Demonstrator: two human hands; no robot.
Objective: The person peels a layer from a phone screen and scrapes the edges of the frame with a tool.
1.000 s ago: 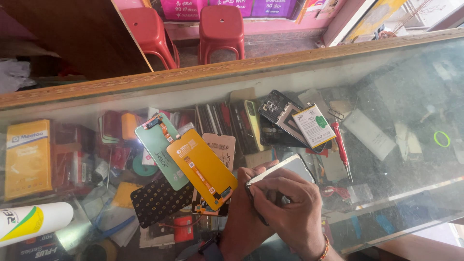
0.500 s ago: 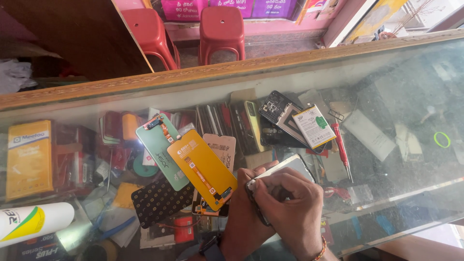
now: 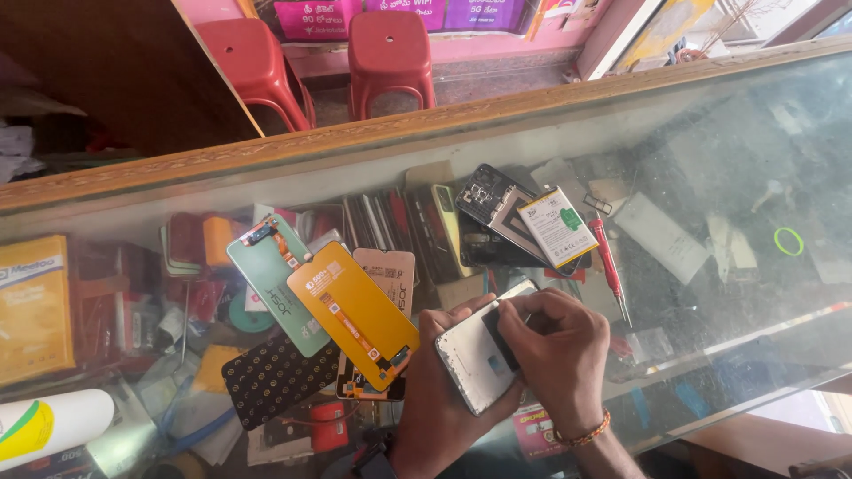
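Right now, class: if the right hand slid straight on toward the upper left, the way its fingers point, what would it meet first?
Probably the left hand's thumb on the white phone frame's edge, then the orange screen panel; depth is unclear. The right hand works there.

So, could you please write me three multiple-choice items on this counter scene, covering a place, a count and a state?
1. Where does the red-handled screwdriver lie?
A. right of the white battery pack
B. on a stool
C. in the left hand

2. How many red plastic stools stand beyond the glass counter?
A. one
B. two
C. four

3. How is the white phone frame held?
A. flat on the glass, untouched
B. in the left hand, right hand working on it
C. inside a box

Answers: 1 A, it lies just right of the pack; 2 B, two seats show; 3 B, the left grip cradles it.
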